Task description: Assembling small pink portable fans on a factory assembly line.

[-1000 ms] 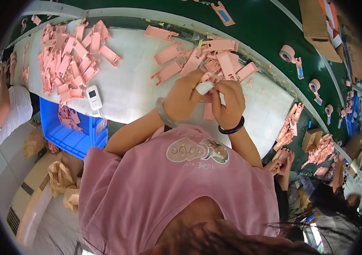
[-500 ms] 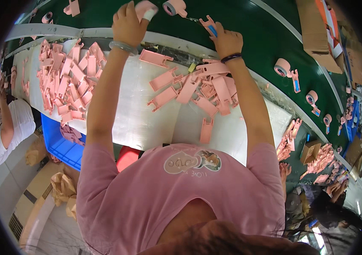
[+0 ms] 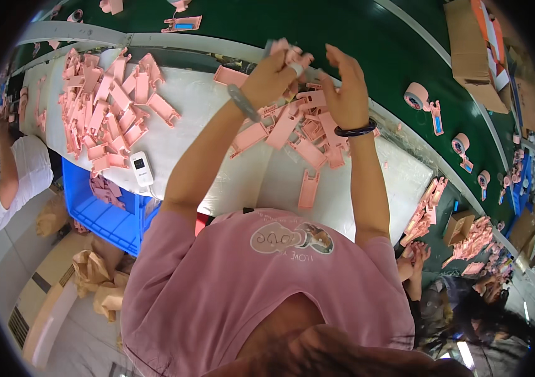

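Observation:
My left hand (image 3: 270,78), with a white wrap on one finger, is closed round a pink plastic part (image 3: 294,54) above the belt's near edge. The part is smeared by motion, so its exact shape is hard to make out. Just to the right, my right hand (image 3: 346,94) holds nothing, its thumb and fingers apart. Under both hands lies a loose heap of pink plastic handle shells (image 3: 286,125). At the upper left of the green belt rests a pink handle shell with a blue cylinder in it (image 3: 183,25).
A larger heap of pink shells (image 3: 104,100) covers the table's left. Near it lie a small white device (image 3: 142,168) and a blue crate (image 3: 101,225). Round pink heads wired to handles (image 3: 416,96) line the belt's right. Co-workers sit on both sides; a cardboard box (image 3: 476,56) stands far right.
My left hand has swung right and nearer, holding a pink part. My right hand has come nearer and let go of the shell with the blue cylinder. Parts on the belt at upper left have shifted.

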`<action>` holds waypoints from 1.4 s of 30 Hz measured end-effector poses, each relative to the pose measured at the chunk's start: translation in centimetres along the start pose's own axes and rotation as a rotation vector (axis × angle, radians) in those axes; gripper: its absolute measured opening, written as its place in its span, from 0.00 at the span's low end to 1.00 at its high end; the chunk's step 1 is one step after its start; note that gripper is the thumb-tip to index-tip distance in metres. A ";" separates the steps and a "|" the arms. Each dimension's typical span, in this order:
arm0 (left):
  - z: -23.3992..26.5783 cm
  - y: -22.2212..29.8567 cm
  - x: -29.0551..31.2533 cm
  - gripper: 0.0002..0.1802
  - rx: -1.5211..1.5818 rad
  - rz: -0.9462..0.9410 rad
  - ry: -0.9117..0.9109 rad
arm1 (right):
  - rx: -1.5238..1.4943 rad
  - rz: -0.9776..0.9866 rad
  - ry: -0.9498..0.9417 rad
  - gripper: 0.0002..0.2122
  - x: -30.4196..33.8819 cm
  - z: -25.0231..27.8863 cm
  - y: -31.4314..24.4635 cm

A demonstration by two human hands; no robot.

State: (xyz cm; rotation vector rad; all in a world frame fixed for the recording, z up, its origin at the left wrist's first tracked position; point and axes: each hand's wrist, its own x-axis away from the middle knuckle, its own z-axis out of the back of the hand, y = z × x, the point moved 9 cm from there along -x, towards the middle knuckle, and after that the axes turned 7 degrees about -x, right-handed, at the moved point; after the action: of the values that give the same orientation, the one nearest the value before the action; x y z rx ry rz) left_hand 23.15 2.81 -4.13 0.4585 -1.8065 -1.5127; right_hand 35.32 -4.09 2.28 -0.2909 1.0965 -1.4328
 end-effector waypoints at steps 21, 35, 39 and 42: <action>-2.8 5.7 12.5 0.33 -0.859 -0.366 -0.132 | -0.845 -0.604 -0.421 0.12 12.1 0.0 -6.0; -4.8 1.8 12.2 0.27 -0.132 -0.085 -0.235 | 0.108 -0.013 0.001 0.08 11.0 5.9 -8.8; -7.7 0.2 12.8 0.27 -0.095 0.076 -0.196 | -0.070 -0.216 0.104 0.09 11.7 5.9 -8.4; -8.7 0.5 13.3 0.28 -0.058 -0.089 -0.202 | -0.090 -0.261 0.139 0.10 11.8 5.8 -8.1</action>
State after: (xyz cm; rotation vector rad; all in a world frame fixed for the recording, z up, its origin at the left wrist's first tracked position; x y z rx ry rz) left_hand 20.55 -12.06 0.74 0.3733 -1.9108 -1.7213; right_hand 31.83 -18.56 6.32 -0.4154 1.2742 -1.6565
